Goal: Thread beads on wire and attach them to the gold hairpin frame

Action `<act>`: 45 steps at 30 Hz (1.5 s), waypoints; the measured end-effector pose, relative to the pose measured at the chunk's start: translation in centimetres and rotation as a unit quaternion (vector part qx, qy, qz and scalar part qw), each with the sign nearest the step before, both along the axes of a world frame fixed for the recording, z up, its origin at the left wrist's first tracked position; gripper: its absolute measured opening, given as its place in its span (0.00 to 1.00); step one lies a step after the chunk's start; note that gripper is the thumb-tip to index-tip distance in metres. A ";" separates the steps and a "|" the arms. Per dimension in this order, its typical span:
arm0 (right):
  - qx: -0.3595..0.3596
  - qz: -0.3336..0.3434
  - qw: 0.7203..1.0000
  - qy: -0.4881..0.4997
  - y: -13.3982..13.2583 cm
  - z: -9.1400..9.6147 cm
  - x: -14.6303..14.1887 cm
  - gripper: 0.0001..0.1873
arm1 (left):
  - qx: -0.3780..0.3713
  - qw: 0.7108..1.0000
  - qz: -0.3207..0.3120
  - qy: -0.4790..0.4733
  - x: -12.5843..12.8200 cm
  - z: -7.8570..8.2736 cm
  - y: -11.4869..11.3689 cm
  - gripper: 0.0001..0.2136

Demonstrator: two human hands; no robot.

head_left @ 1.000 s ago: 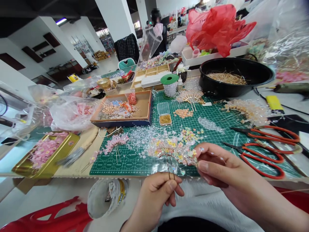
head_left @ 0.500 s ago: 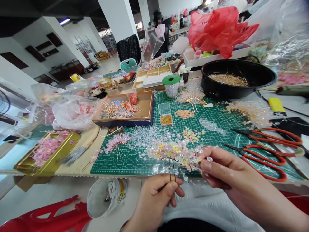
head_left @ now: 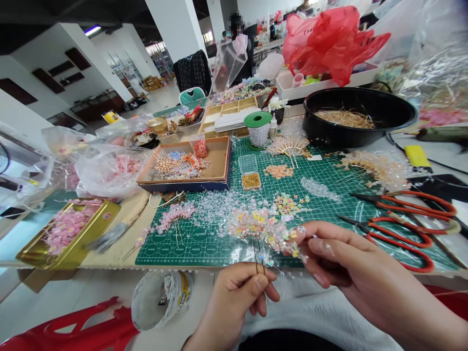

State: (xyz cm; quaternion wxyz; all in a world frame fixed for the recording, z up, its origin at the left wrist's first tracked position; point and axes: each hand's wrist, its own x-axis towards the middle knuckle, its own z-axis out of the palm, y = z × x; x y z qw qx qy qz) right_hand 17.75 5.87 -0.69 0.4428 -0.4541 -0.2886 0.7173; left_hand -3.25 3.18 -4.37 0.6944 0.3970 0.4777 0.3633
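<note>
My left hand (head_left: pixel 243 297) pinches the two thin prongs of a beaded hairpin (head_left: pixel 266 229) between thumb and fingers. The hairpin is held upright over the front edge of the green cutting mat (head_left: pixel 168 251); its curved top carries clear beads and small yellow and pink flowers. At its right end, my right hand (head_left: pixel 340 253) has thumb and forefinger closed on the outer beaded sprays. What exactly lies between those fingertips is partly hidden. Loose small flower beads (head_left: pixel 288 204) and scattered clear beads (head_left: pixel 215 207) lie just behind the hairpin.
Two red-handled scissors-like tools (head_left: pixel 402 234) lie beside my right hand. Finished hairpins include a pink one (head_left: pixel 177 214). Around the mat stand an open cardboard box (head_left: pixel 219 168), a gold tin (head_left: pixel 109 214), a bead spool (head_left: pixel 258 134) and a black basin (head_left: pixel 395 129).
The hairpin's beaded top has turned slightly, and dangling clear beads have shifted left. My right fingers have moved a little at its right end. My left hand stays on the prongs.
</note>
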 end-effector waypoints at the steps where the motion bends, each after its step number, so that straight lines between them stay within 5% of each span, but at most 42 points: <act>1: -0.002 -0.001 1.000 -0.002 0.0 -0.1 0.0 0.14 | 0.000 1.000 0.000 0.000 0.0 0.0 0.0 0.14; 11: 0.054 0.009 0.997 -0.046 -0.2 0.0 -0.1 0.13 | 0.024 0.999 -0.021 0.008 -0.4 -0.1 0.1 0.13; 24: 0.071 0.013 0.994 -0.086 -0.1 -0.5 0.0 0.14 | 0.124 0.975 -0.039 0.178 -0.4 0.3 0.1 0.14; 45: 0.086 -0.031 0.978 -0.189 0.1 0.9 -0.8 0.20 | 0.091 0.986 -0.048 0.134 -0.6 0.7 0.0 0.14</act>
